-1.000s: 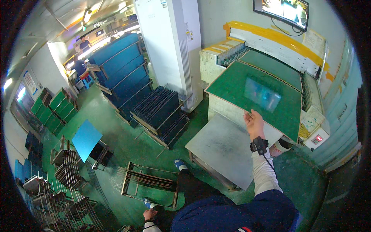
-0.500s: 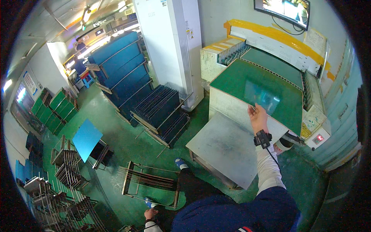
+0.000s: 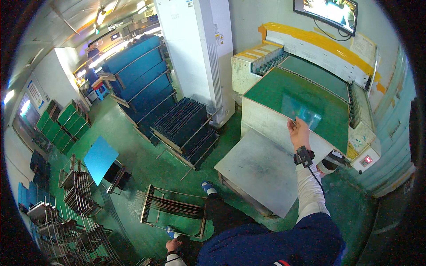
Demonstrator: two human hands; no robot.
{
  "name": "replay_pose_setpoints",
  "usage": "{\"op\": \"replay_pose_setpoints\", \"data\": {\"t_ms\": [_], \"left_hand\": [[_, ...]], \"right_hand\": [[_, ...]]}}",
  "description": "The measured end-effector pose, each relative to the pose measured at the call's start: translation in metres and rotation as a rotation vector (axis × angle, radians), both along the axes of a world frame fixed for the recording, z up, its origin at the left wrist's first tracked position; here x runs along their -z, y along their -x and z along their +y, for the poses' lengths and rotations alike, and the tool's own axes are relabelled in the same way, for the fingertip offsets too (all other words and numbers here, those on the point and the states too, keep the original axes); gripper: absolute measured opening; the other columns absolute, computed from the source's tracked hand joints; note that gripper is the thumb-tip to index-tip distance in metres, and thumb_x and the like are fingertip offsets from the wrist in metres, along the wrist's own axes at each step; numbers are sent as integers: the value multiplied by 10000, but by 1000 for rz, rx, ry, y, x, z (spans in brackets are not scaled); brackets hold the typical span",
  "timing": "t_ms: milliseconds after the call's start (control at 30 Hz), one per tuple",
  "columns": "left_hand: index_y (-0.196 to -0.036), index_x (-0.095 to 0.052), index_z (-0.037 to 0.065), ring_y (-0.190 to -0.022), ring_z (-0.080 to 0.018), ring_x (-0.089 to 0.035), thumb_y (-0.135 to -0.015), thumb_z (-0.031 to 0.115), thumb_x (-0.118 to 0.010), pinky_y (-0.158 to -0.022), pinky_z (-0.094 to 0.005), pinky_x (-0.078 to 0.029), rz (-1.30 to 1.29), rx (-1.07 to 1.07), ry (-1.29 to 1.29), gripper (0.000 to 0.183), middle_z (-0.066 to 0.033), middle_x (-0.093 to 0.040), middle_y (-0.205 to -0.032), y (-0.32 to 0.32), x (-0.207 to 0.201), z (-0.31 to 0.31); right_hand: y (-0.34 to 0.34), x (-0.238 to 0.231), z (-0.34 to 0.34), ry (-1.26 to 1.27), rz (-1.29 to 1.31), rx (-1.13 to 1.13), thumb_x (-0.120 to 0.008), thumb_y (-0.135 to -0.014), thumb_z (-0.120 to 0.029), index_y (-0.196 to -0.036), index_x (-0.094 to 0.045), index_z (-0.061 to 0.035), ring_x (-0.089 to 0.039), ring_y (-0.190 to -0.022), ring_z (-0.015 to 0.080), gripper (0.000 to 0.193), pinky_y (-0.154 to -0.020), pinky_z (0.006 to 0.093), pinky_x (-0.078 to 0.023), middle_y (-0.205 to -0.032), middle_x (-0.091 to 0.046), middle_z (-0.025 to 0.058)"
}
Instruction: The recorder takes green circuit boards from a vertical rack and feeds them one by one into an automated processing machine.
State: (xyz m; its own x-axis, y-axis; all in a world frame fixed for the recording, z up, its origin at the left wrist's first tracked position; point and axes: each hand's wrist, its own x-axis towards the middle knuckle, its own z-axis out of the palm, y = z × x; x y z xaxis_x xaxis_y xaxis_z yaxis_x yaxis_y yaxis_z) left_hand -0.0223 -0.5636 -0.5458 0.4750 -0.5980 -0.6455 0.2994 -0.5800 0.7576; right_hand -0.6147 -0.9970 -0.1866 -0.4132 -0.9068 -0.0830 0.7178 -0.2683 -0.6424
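My right hand (image 3: 297, 131) is at the near edge of a large, glossy green panel (image 3: 270, 91), its fingers closed on that edge. The panel lies flat on a roller machine (image 3: 248, 73), and light reflects off its surface. Strapped round my right wrist is a small black device (image 3: 304, 156) with a cable. Far from the panel, my left hand (image 3: 173, 244) hangs low beside my leg. Its fingers look curled together, and I see nothing in them. A low grey-topped table (image 3: 259, 170) stands just in front of the machine, below my right arm.
A wire rack (image 3: 173, 208) lies on the green floor by my feet. Slotted racks (image 3: 182, 124) of dark panels and tall blue panels (image 3: 137, 75) stand beyond. At left are a blue sheet (image 3: 101, 160) and more racks (image 3: 80, 195). A monitor (image 3: 326, 11) hangs above the machine.
The view has shifted very slightly. My right hand stays at the panel's near edge, its fingers drawn a little closer together. My left hand has not visibly moved.
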Motion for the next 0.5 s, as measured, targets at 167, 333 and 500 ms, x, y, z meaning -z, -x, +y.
{"op": "replay_pose_setpoints", "data": {"t_ms": [167,333,500], "left_hand": [[-821,-476,-127,-552,-303,-599,-741,21,-515,-507,-377,-537,-250,262,90,172,-217,-581,-702,-1,3,3],[-830,-488,-125,-539,-298,-594,-736,14,-528,-509,-371,-541,-233,226,102,173,-198,-574,-681,-4,11,6],[-811,-489,-121,-547,-297,-597,-738,20,-531,-509,-366,-540,-207,177,57,164,-188,-570,-671,-2,7,3]], "right_hand": [[9,4,-6,16,-26,9,-519,-796,-86,-858,-447,15,-539,-790,239,138,-696,307,-476,-848,-513,123],[11,8,-13,-1,-36,-3,-522,-792,-85,-857,-449,11,-543,-809,240,137,-692,306,-476,-850,-519,125],[21,14,-22,32,22,-27,-521,-789,-83,-866,-447,7,-545,-817,241,140,-696,303,-473,-855,-523,127]]}}
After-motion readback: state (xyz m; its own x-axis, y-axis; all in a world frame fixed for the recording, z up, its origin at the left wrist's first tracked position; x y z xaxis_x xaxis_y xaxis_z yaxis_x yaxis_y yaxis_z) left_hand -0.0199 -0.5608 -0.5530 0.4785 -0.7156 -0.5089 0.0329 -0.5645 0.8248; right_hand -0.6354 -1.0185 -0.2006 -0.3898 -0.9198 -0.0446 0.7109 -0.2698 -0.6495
